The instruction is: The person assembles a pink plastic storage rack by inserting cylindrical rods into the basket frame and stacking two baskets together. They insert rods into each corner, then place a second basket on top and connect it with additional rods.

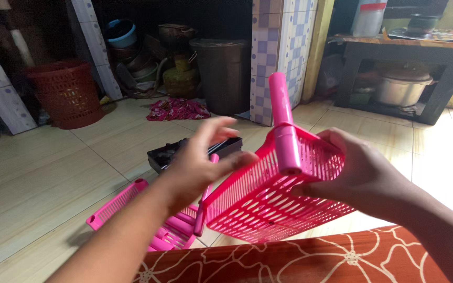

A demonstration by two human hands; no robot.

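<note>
A pink slotted plastic tray (260,202) is tilted up in front of me, with a pink tube (285,131) standing in its upper corner. My right hand (365,175) grips the tray's right edge just below the tube. My left hand (203,160) hovers at the tray's left edge, fingers spread, fingertips touching or almost touching the rim. More pink slotted parts and tubes (148,222) lie on the tiled floor below my left forearm. A black tray-like object (171,152) sits on the floor behind my left hand, partly hidden.
A red laundry basket (66,91) stands at the back left. A dark bin (225,73), pots and a crumpled cloth (178,109) fill an alcove. A low dark table (410,50) with a metal pot (402,89) under it is at the right. An orange patterned mat (300,259) lies near me.
</note>
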